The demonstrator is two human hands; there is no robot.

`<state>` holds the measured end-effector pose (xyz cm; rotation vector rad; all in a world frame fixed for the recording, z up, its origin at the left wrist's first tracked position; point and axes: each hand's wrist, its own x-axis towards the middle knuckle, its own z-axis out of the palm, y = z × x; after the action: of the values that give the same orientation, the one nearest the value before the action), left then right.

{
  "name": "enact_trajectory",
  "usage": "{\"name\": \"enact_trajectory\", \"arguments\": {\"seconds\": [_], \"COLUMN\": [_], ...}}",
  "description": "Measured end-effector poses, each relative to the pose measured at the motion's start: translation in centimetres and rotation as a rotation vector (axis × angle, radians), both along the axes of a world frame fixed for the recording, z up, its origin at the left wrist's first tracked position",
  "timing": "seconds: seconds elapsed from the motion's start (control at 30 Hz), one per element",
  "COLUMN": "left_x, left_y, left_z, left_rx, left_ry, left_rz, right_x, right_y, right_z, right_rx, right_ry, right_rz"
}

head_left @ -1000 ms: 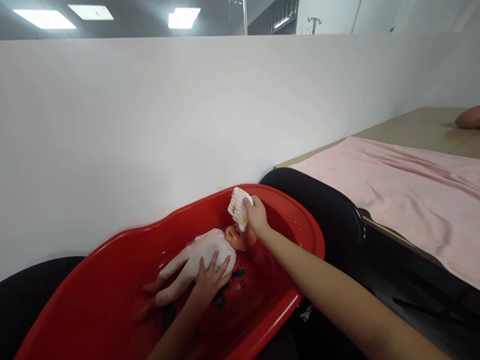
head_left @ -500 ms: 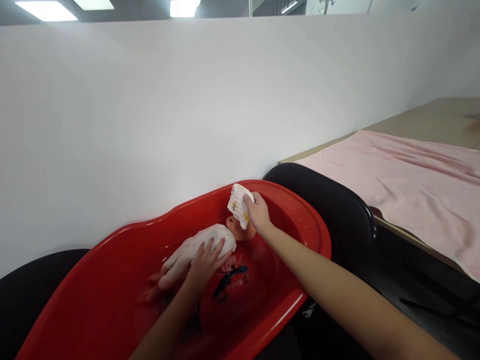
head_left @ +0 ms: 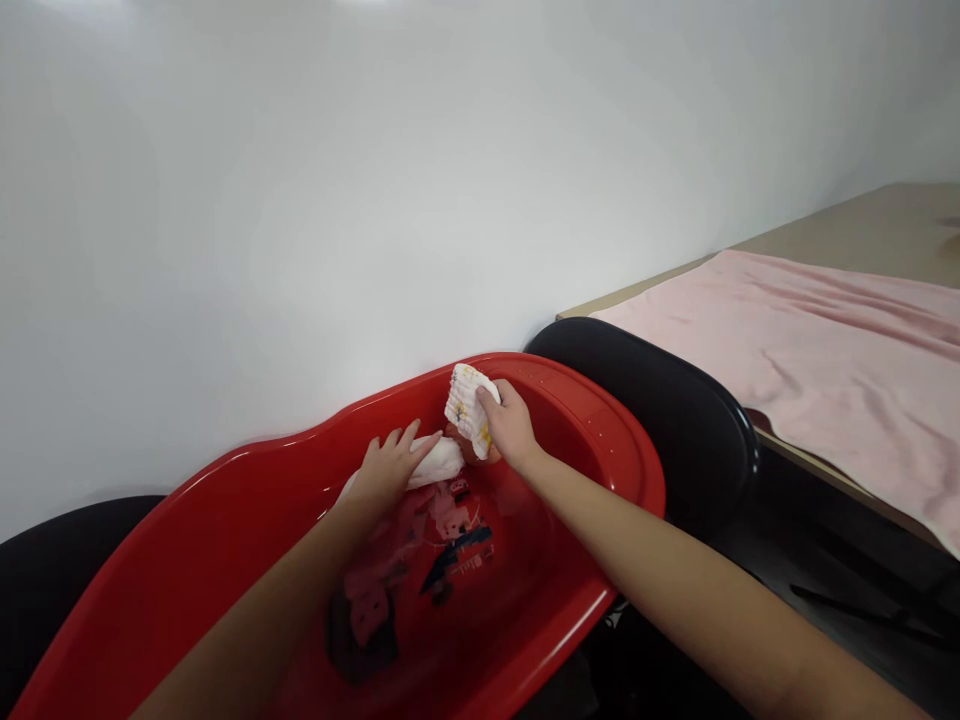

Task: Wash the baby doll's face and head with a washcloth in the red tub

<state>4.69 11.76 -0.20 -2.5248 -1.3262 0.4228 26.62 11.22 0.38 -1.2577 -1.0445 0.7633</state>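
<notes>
Well, right hand [head_left: 512, 425]: there it was, above the right part of the tub, its grip pinching the cloth between thumb and fingers, the forearm slanting in from the lower right.
Cloth [head_left: 469, 405]: white and ribbed, with yellow and dark printed marks, it hung right in front of the doll's head; whether the two touched, you could not tell.
Left hand [head_left: 390, 468]: fingers spread wide, over the doll's white clothing, and its grip was closed on nothing that showed.
Doll [head_left: 440, 462]: down inside the tub, close to the far wall of it, head towards the right; the cloth covered much of the head, and the left hand and forearm hid the legs.
Tub [head_left: 247, 520]: bright red, glossy, with a waved rim and a pink and dark printed picture [head_left: 450, 520] across its bottom.
Desk [head_left: 885, 225]: off to the right, a pink sheet [head_left: 817, 360] lay creased over its near part.
Black panel [head_left: 637, 395]: rounded, it stood between tub and desk.
White wall [head_left: 375, 200]: just behind the tub, filling the upper view.
</notes>
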Motion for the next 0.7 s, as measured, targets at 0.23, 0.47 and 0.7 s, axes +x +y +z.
{"name": "enact_trajectory", "arguments": {"seconds": [0.23, 0.47, 0.7], "left_x": [0.6, -0.6, -1.7], "left_y": [3.2, 5.9, 7.2], "left_z": [2.0, 2.0, 2.4], "left_rx": [-0.102, -0.137, -0.167], "left_ry": [0.027, 0.048, 0.039], "left_rz": [0.215, 0.291, 0.312], "right_x": [-0.2, -0.6, -1.1], "right_y": [-0.1, -0.6, -1.1], "right_z": [0.3, 0.5, 0.0], "right_rx": [-0.007, -0.001, -0.053], "right_ry": [0.011, -0.015, -0.092], "right_rz": [0.028, 0.059, 0.096]}}
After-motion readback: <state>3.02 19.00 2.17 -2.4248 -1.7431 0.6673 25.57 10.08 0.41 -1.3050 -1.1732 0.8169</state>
